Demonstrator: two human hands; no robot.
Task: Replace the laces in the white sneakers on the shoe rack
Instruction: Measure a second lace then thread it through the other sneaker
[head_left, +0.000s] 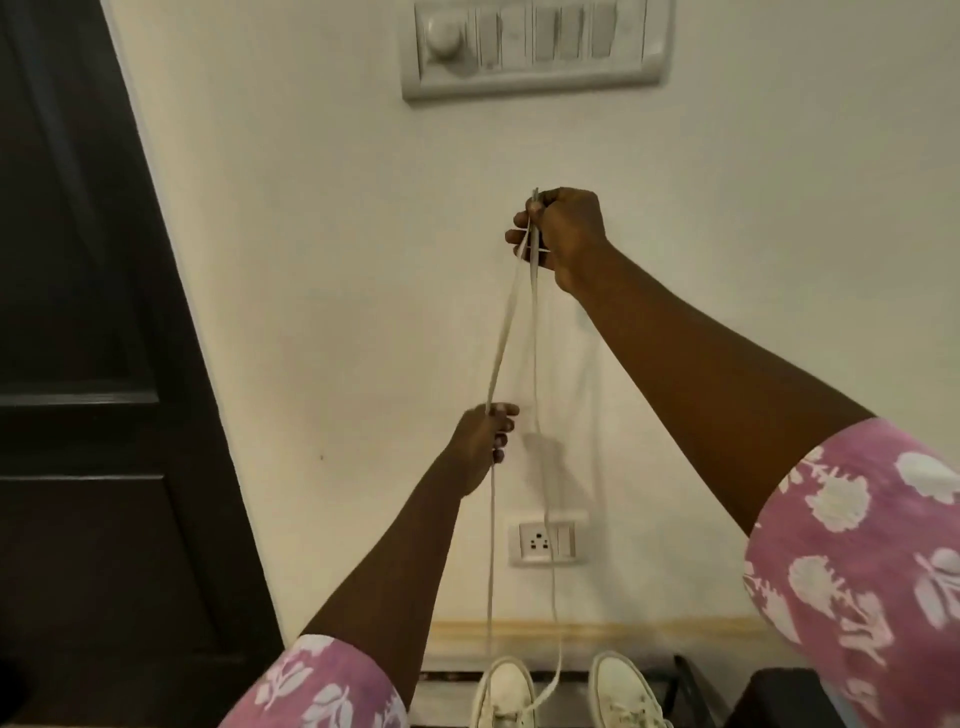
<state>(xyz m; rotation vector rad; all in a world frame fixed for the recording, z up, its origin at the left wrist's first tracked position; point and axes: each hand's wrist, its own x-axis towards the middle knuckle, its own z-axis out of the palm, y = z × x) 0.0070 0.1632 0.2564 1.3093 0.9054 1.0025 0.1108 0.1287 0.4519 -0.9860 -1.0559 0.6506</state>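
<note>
Two white sneakers stand side by side at the bottom edge, the left sneaker (506, 691) and the right sneaker (623, 693), on a dark shoe rack (452, 699). A long white lace (491, 545) runs up from the left sneaker in two strands. My right hand (561, 236) is raised high in front of the wall and pinches both strands near their ends. Lower down, my left hand (480, 441) grips one strand in curled fingers. The other strand hangs free past it down to the shoe.
A dark wooden door (88, 364) fills the left side. The cream wall carries a switch panel (535, 47) at the top and a power socket (545, 543) low down. A dark object (779, 699) sits at the bottom right beside the rack.
</note>
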